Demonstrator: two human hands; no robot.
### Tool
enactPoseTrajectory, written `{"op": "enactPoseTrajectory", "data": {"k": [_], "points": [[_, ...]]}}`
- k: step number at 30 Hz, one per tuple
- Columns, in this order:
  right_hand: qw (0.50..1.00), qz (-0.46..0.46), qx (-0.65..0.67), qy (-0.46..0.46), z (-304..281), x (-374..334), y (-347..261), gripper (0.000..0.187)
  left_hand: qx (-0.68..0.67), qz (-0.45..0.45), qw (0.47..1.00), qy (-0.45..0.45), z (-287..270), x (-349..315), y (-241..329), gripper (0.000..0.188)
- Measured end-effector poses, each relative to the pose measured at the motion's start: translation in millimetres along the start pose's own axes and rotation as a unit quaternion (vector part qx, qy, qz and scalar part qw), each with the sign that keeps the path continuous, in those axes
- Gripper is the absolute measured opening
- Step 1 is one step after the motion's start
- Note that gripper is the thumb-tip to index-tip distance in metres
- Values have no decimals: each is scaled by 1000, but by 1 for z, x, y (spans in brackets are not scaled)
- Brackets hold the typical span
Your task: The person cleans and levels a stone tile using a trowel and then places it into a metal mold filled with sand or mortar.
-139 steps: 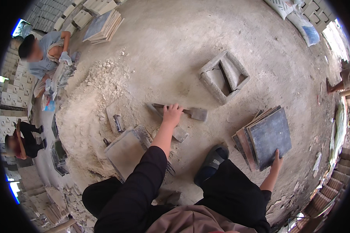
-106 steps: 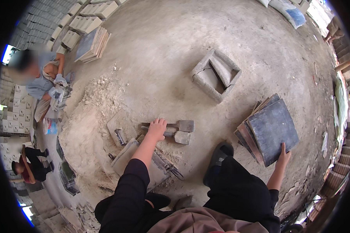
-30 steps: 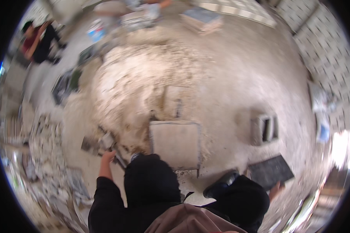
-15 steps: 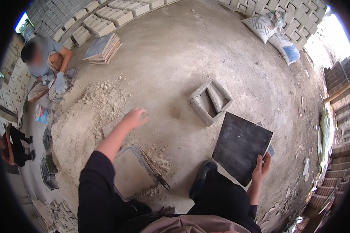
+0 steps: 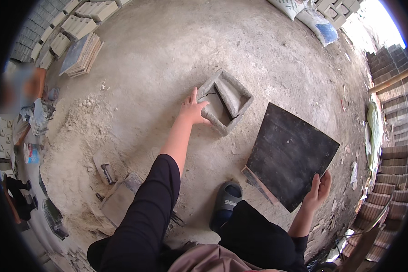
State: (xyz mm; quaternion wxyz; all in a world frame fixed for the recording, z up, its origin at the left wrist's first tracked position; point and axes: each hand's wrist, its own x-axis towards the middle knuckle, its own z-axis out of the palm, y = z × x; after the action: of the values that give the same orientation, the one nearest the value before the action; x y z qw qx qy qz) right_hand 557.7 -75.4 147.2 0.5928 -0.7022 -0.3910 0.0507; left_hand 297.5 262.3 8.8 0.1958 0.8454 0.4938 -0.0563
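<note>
1 cracked block (image 5: 232,97) had L hand (image 5: 192,112) splayed at its left side, R hand (image 5: 318,192) clamped black board (image 5: 291,156) right of block; 1-sided tug prob risked a split.

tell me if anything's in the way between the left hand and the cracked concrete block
Nothing visible: the left hand is spread at the left side of the cracked concrete block. The dark board held by the right hand is off to the block's right, not between them.
</note>
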Motion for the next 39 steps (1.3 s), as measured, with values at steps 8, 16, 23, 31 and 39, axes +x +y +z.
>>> {"op": "enactPoseTrajectory", "data": {"k": [8, 16, 23, 31, 39], "points": [[993, 35, 115, 14, 68, 83, 2, 28, -89, 6, 992, 87, 26, -26, -6, 73], [935, 226, 273, -19, 193, 104, 56, 25, -667, -69, 722, 172, 80, -85, -3, 54], [936, 221, 219, -165, 231, 87, 119, 31, -779, -188, 596, 54, 84, -86, -29, 68], [890, 362, 76, -268, 243, 81, 118, 70, -665, -161, 729, 30, 47, -49, -24, 63], [892, 307, 156, -293, 233, 58, 138, 68, -721, -196, 664, 1, 45, -58, -13, 63]]}}
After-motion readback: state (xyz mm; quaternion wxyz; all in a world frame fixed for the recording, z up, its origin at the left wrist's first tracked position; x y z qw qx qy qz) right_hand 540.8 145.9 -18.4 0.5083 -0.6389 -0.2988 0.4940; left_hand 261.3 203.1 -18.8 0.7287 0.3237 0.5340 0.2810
